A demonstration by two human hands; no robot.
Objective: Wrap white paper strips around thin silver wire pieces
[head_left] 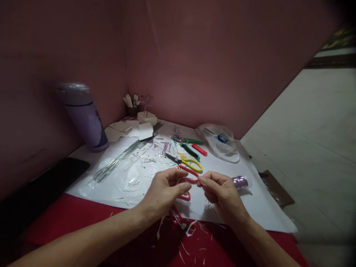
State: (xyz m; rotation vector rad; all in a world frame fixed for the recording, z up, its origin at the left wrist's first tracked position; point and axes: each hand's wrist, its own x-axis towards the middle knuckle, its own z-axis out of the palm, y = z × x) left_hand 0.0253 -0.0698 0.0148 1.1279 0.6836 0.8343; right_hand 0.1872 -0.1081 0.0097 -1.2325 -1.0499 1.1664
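My left hand (pixel 165 189) is raised over the front of the white sheet (pixel 116 193), its thumb and forefinger curved and apart, with nothing visible between them. Close by on the right, my right hand (pixel 222 191) pinches thumb and fingertips together; anything in the pinch is too fine to make out. Red handle loops (pixel 191 173) show behind and below my left hand, partly hidden by it. Just beyond lie scissors with yellow handles (pixel 194 165). A spool of shiny purple thread (pixel 240 182) lies beside my right hand.
Green-handled pliers (pixel 191 151) and a small red case (pixel 199 150) lie behind the scissors. Thin metal wires (pixel 118 163) and scattered clippings cover the left. A purple tumbler (pixel 86 118) stands at the left, a plastic bag (pixel 222 146) at the back right. Pink walls enclose the back.
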